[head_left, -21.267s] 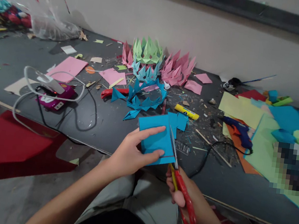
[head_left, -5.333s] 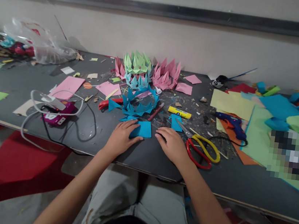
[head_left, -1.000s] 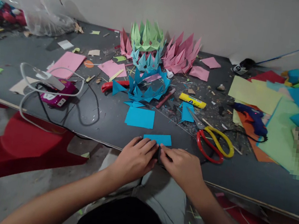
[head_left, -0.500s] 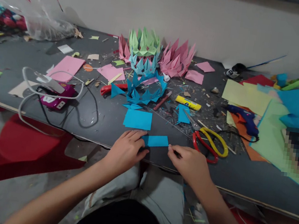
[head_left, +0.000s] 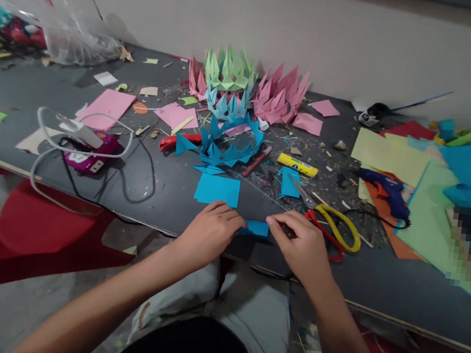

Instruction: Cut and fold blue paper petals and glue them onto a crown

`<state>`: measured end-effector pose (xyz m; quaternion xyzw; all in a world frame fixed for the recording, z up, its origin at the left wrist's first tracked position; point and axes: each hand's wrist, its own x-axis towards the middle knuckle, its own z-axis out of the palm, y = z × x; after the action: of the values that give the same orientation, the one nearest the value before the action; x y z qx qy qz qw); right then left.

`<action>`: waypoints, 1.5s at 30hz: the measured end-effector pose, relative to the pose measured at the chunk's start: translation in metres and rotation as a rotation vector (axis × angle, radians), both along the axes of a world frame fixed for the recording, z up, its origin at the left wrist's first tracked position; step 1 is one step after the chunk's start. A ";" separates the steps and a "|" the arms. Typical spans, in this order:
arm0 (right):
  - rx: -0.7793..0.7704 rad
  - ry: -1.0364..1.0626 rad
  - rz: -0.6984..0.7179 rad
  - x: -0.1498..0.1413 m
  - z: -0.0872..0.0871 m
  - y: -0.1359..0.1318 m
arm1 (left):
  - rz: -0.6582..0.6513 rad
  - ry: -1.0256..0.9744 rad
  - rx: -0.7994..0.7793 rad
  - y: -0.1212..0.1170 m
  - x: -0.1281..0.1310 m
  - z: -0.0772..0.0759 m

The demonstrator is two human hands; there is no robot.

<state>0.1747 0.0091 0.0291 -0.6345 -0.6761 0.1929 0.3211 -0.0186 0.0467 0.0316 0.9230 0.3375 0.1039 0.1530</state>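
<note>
Near the table's front edge, a small blue paper piece (head_left: 257, 228) lies between my two hands. My left hand (head_left: 215, 230) has its fingers closed at the paper's left end, covering part of it. At the upper right corner, my right hand (head_left: 299, 244) pinches the paper between thumb and finger. Just beyond my left hand is a small stack of blue paper (head_left: 217, 189). Behind that stands a ring of folded blue paper points (head_left: 232, 152). Scissors with red and yellow handles (head_left: 338, 228) lie beside my right hand, their tips over another blue paper piece (head_left: 290, 182).
Green (head_left: 229, 67), pink (head_left: 279, 96) and light blue folded paper rings stand farther back. A yellow glue stick (head_left: 298, 165), a blue glue gun (head_left: 385, 191) and coloured sheets lie to the right. A purple power adapter (head_left: 92, 153) with cables sits left, among paper scraps.
My left hand has moved right along the paper, and my right hand has shifted slightly up. Less of the blue paper piece shows between them, and its visible part looks shorter.
</note>
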 end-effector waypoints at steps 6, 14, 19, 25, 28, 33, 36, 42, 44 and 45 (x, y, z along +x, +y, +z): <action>-0.257 0.081 0.127 -0.004 0.001 0.009 | -0.055 -0.107 0.111 -0.003 -0.002 -0.003; -0.361 0.302 0.014 -0.010 -0.008 0.009 | 0.206 -0.338 -0.111 -0.008 -0.004 -0.011; -0.354 0.242 -0.018 -0.013 -0.013 0.003 | 0.465 -0.360 -0.397 -0.005 0.005 -0.005; -0.202 -0.058 -0.112 -0.018 -0.019 0.004 | 0.547 -0.211 -0.399 0.001 0.019 -0.009; -0.131 -0.252 -0.154 -0.020 -0.022 0.007 | 0.580 -0.111 -0.301 0.004 0.025 -0.009; -0.051 -0.339 -0.171 -0.020 -0.025 0.008 | 0.593 -0.039 -0.209 0.007 0.030 -0.009; -0.029 -0.306 -0.176 -0.019 -0.027 0.010 | 0.583 -0.019 -0.170 0.008 0.030 -0.009; 0.014 -0.296 -0.193 -0.019 -0.030 0.013 | 0.514 -0.008 -0.073 0.007 0.027 -0.012; 0.052 -0.297 -0.171 -0.019 -0.031 0.012 | 0.486 -0.009 -0.034 0.006 0.027 -0.014; 0.071 -0.298 -0.150 -0.020 -0.031 0.011 | 0.470 -0.007 -0.016 0.006 0.027 -0.015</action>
<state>0.1552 0.0205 -0.0021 -0.6928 -0.6735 0.0483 0.2531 0.0079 0.0524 0.0164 0.8174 0.5435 0.1372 0.1330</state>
